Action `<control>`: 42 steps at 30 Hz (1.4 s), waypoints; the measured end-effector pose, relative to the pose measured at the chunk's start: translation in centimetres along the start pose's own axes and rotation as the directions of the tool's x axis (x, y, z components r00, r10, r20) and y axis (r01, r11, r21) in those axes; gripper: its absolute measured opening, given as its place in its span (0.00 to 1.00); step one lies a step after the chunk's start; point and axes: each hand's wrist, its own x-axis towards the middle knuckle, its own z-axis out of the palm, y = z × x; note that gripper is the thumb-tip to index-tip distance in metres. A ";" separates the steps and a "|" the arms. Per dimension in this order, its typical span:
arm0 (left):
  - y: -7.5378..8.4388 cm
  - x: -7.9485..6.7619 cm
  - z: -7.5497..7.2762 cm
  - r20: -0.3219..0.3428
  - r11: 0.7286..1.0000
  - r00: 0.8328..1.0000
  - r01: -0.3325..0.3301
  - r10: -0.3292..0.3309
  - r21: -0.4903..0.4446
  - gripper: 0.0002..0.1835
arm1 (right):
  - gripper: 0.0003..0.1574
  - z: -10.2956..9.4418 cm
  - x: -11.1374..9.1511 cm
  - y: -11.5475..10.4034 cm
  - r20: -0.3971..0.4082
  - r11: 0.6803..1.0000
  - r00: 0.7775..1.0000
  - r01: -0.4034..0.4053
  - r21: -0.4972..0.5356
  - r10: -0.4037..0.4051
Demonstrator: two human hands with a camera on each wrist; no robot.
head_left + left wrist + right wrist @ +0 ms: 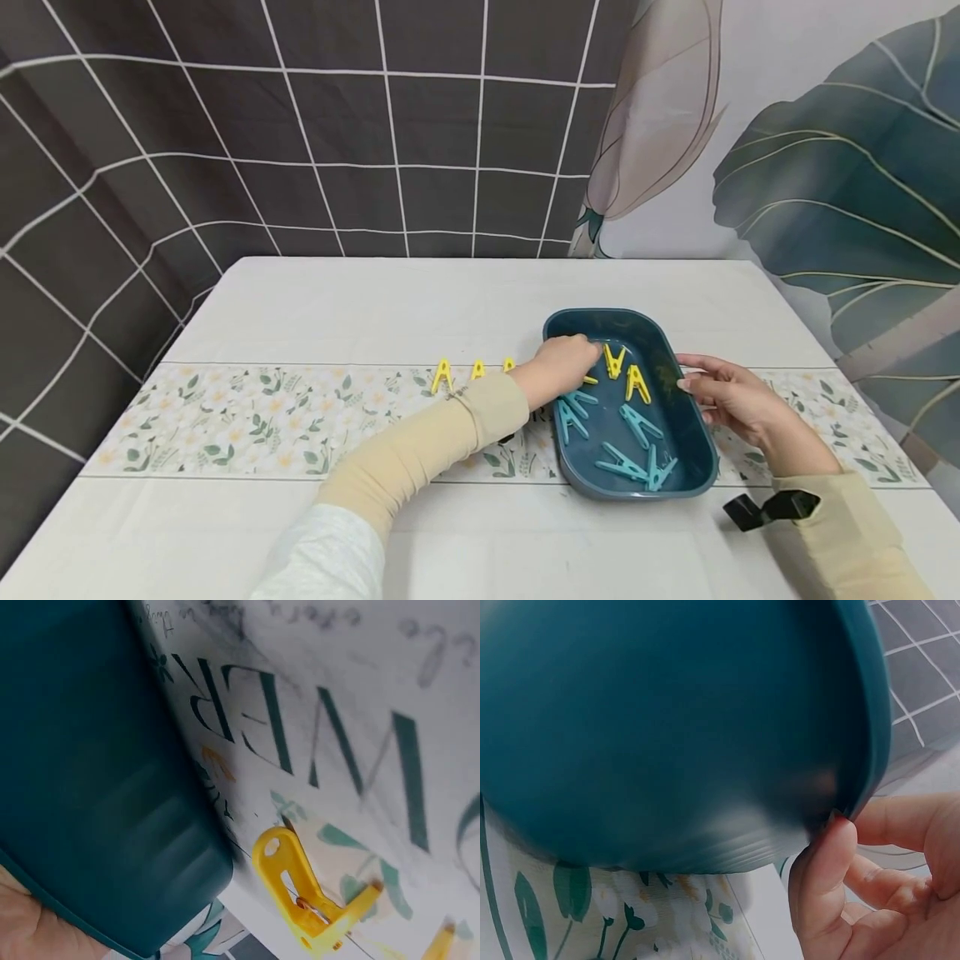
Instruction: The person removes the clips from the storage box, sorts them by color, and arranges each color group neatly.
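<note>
A dark teal basin (678,417) sits on the table with yellow clothespins (637,384) and teal clothespins (640,426) lying inside. My left hand (562,365) reaches over the basin's left rim, its fingertips down inside and hidden, so I cannot tell whether they hold anything. A yellow clothespin partly shows just below that hand. On the far right side, my right hand (731,398) pinches the basin's rim between thumb and fingers, also seen in the right wrist view. Left of the basin, a yellow clothespin (296,889) lies on the cloth in the left wrist view.
Yellow clothespins (442,376) stand in a row left of the basin, partly behind my left forearm. The white table cloth (480,312) has a floral band across it. A dark grid-patterned curtain (435,125) hangs behind the table.
</note>
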 end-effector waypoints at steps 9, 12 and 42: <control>-1.3 0.0 -0.4 -0.036 0.965 0.992 -0.125 0.120 -0.232 0.23 | 0.36 0.1 -0.2 0.0 0.005 1.000 1.000 0.012 0.005 -0.012; -1.9 -0.2 -0.7 -0.056 0.924 0.987 -0.159 0.149 -0.349 0.19 | 0.35 0.1 -0.2 0.1 0.012 1.000 1.000 0.016 0.009 -0.016; -5.2 -4.3 -3.3 -0.165 0.647 0.979 -0.202 0.118 -0.735 0.13 | 0.39 0.3 -0.4 -0.2 -0.012 0.998 1.000 0.010 -0.055 -0.011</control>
